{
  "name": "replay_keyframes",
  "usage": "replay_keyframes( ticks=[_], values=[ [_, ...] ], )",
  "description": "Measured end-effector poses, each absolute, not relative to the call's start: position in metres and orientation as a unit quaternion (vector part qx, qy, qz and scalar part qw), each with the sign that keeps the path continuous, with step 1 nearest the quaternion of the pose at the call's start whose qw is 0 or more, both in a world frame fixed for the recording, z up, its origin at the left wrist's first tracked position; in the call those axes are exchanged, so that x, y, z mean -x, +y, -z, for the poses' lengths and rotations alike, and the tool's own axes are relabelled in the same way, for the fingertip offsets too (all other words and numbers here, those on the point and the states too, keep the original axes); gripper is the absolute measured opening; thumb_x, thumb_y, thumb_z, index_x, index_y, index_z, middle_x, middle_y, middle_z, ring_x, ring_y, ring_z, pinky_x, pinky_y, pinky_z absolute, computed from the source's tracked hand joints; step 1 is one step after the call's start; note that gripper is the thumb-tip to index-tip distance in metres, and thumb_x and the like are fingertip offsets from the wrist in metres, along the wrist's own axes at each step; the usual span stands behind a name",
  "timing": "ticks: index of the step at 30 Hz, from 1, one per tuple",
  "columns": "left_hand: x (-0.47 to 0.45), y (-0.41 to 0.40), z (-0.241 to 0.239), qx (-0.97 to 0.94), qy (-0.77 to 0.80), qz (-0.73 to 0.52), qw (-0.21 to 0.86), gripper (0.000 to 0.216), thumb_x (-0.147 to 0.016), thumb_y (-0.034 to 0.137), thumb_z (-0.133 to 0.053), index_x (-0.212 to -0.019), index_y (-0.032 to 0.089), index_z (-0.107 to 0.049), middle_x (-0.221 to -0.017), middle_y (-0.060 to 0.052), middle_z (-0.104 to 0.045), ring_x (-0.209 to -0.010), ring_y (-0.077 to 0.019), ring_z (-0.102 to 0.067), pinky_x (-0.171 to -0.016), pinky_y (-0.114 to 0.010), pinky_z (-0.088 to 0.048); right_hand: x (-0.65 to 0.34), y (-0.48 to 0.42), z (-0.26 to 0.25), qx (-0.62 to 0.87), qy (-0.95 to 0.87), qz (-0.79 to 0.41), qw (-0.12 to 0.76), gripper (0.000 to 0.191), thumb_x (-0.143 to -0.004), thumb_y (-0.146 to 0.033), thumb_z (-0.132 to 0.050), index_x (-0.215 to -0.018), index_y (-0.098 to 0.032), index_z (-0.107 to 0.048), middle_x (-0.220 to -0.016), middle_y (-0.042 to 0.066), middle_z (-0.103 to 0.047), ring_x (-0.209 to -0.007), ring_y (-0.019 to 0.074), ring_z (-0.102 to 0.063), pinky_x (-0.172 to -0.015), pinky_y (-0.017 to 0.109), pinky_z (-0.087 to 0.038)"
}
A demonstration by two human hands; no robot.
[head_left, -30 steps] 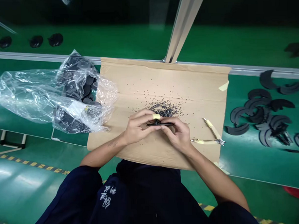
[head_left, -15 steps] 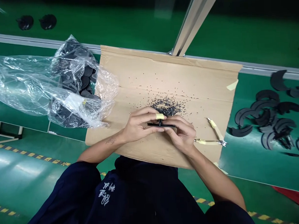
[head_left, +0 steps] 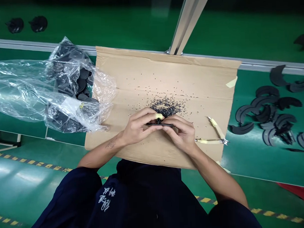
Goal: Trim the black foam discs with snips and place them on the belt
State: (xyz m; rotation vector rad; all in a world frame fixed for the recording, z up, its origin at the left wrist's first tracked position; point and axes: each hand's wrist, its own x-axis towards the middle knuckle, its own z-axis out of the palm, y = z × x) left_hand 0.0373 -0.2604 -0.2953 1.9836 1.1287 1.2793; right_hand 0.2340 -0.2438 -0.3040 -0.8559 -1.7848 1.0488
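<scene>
**Black on Brown and Green**

We see a black part in our grip, yellow tape on our left hand, black specks beyond it on brown cardboard, and, to its right, yellow-wrapped pliers, then green tabletop.

I see a smooth green table spanning the frame, with a flat tan cardboard sheet at centre, a crinkled clear plastic bag overlapping it at left, and loose black crescent-shaped pieces at right; tiny black bits and yellow-handled metal nippers lie on the cardboard.
</scene>
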Motion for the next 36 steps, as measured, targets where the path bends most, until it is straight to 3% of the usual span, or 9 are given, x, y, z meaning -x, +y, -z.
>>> replay_keyframes(
  ticks=[9,17,26,31,36],
  values=[
    [-0.038,-0.2587,0.2953,-0.708,0.392,-0.496,0.314,0.027,-0.09,0.031,-0.075,-0.113,0.019,-0.073,-0.095,-0.006,-0.071,-0.086,-0.0135,-0.066,-0.074,-0.025,-0.056,-0.2359,-0.2437,0.3057,0.329,-0.723,-0.406,0.453,0.009,-0.092,-0.026,-0.072,-0.098,-0.023,-0.078,-0.089,0.006,-0.076,-0.076,0.0175,-0.071,-0.067,0.031,-0.06],
    [-0.0356,-0.259,0.2987,-0.721,0.371,-0.51,0.287,0.032,-0.086,0.037,-0.079,-0.113,0.021,-0.074,-0.095,-0.006,-0.072,-0.082,-0.013,-0.068,-0.072,-0.025,-0.057,-0.2376,-0.2445,0.3095,0.299,-0.736,-0.388,0.466,0.016,-0.092,-0.023,-0.071,-0.106,-0.025,-0.078,-0.092,0.007,-0.077,-0.076,0.0181,-0.072,-0.066,0.031,-0.061],
    [-0.0353,-0.2593,0.3001,-0.722,0.36,-0.512,0.295,0.027,-0.089,0.029,-0.077,-0.113,0.02,-0.074,-0.096,-0.007,-0.073,-0.083,-0.0125,-0.069,-0.073,-0.024,-0.058,-0.2387,-0.2434,0.3118,0.292,-0.731,-0.393,0.475,0.018,-0.087,-0.018,-0.076,-0.103,-0.025,-0.079,-0.088,0.005,-0.076,-0.07,0.0159,-0.071,-0.06,0.028,-0.059],
    [-0.0343,-0.2578,0.3009,-0.737,0.336,-0.499,0.307,0.03,-0.095,0.031,-0.069,-0.124,0.021,-0.07,-0.102,-0.009,-0.073,-0.093,-0.0149,-0.07,-0.079,-0.028,-0.059,-0.2399,-0.2437,0.3108,0.295,-0.735,-0.391,0.469,0.014,-0.087,-0.022,-0.076,-0.101,-0.025,-0.079,-0.089,0.006,-0.077,-0.071,0.0166,-0.071,-0.058,0.028,-0.058],
    [-0.0367,-0.2604,0.3002,-0.721,0.36,-0.512,0.298,0.023,-0.089,0.026,-0.077,-0.111,0.021,-0.074,-0.095,-0.006,-0.074,-0.084,-0.013,-0.071,-0.074,-0.025,-0.059,-0.2391,-0.244,0.31,0.299,-0.736,-0.387,0.468,0.011,-0.088,-0.024,-0.076,-0.098,-0.024,-0.078,-0.085,0.006,-0.076,-0.067,0.0162,-0.07,-0.056,0.028,-0.058]
  ],
)
